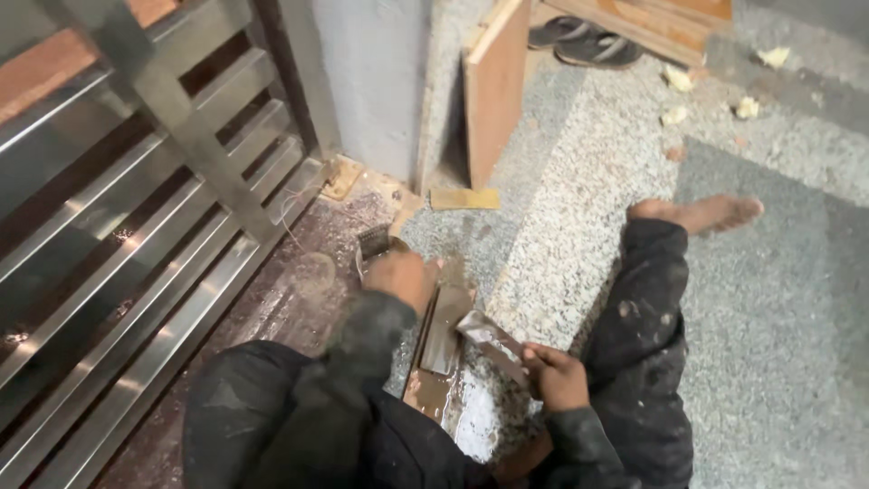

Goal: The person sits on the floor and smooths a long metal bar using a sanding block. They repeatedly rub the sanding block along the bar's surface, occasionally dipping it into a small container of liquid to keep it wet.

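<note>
I sit on a speckled granite floor point(579, 181) with my knees up and one bare foot point(701, 213) stretched out. My left hand point(403, 276) rests on the top of a wet, mortar-smeared flat strip point(444, 335) lying along the floor's edge, next to a small dirty tub point(373, 246). My right hand point(554, 376) grips the handle of a flat steel trowel point(489, 342), whose blade lies tilted against the strip. Wet brown mortar point(433, 391) covers the near end of the strip.
A steel gate point(136, 235) with horizontal bars stands at the left over a dark wet threshold point(290, 299). A plywood board point(493, 86) leans on the grey wall. Sandals point(588, 43) and pale debris lumps point(679, 80) lie at the back; a small wood offcut point(463, 198) is nearer.
</note>
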